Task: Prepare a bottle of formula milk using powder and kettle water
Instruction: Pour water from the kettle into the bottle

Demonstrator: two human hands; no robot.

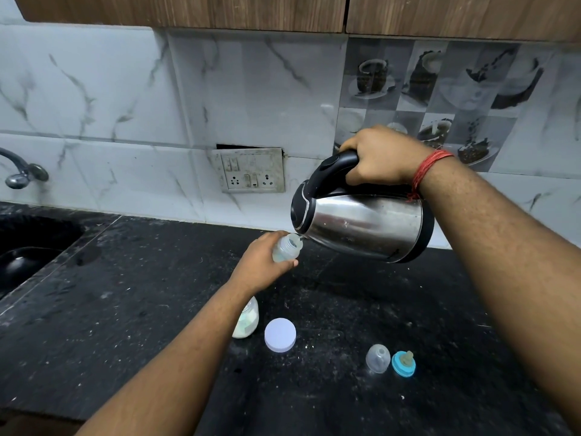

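Note:
My right hand (pixel 382 157) grips the black handle of a steel kettle (pixel 364 223), which is tipped far to the left. Its spout sits right at the open mouth of a small clear baby bottle (pixel 286 248). My left hand (pixel 262 262) is wrapped around that bottle and holds it above the black counter (pixel 141 309). The bottle looks cloudy at the bottom. A powder jar (pixel 248 320) stands nearer to me, partly hidden by my left forearm, with its white lid (pixel 279 335) lying beside it.
A clear bottle cap (pixel 378 358) and a blue teat ring (pixel 404 364) lie on the counter at the right front. A dark sink (pixel 28 253) and a tap (pixel 23 173) are at the left. A socket panel (pixel 250 171) is on the tiled wall.

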